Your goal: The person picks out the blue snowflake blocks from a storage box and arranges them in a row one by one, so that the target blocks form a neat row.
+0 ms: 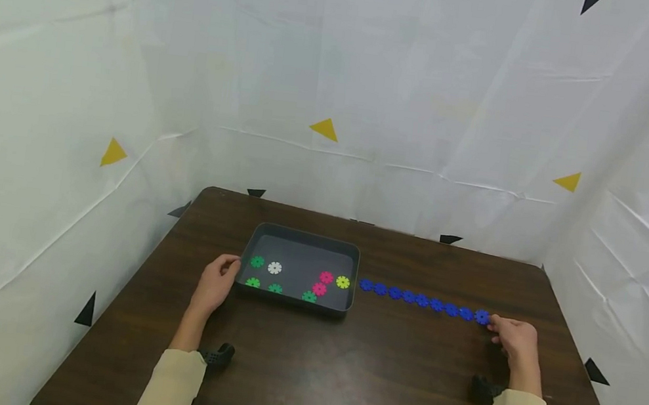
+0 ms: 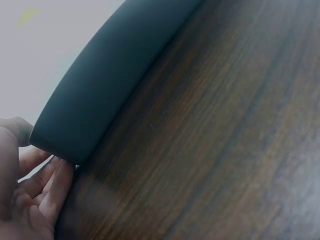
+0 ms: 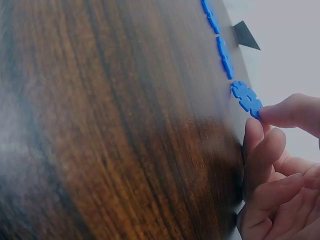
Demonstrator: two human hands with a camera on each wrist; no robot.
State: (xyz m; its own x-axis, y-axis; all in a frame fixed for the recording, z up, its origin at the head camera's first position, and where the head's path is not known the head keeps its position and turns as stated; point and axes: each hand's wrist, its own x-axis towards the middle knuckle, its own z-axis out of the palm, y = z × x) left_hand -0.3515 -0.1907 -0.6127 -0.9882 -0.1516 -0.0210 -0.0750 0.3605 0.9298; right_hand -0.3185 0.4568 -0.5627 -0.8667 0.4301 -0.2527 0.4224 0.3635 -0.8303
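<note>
A row of several blue snowflake-shaped plastic discs [image 1: 422,300] runs across the table to the right of a dark grey tray [image 1: 290,302]. At the row's right end my right hand [image 1: 516,339] pinches a blue disc [image 3: 246,99] between thumb and fingertips, the disc tilted in the right wrist view. My left hand [image 1: 215,285] grips the tray's left side, thumb at the rim and fingers against the outer wall [image 2: 75,130]. Inside the tray lie several green discs [image 1: 257,261], a white disc [image 1: 275,268], two pink discs [image 1: 319,289] and a yellow disc [image 1: 342,282].
The dark brown wooden table [image 1: 377,380] has white sheeting [image 1: 371,102] hung along its back and sides. Yellow and black triangles mark the sheets. A black wrist device [image 1: 217,355] sits at the left sleeve, another [image 1: 485,389] at the right.
</note>
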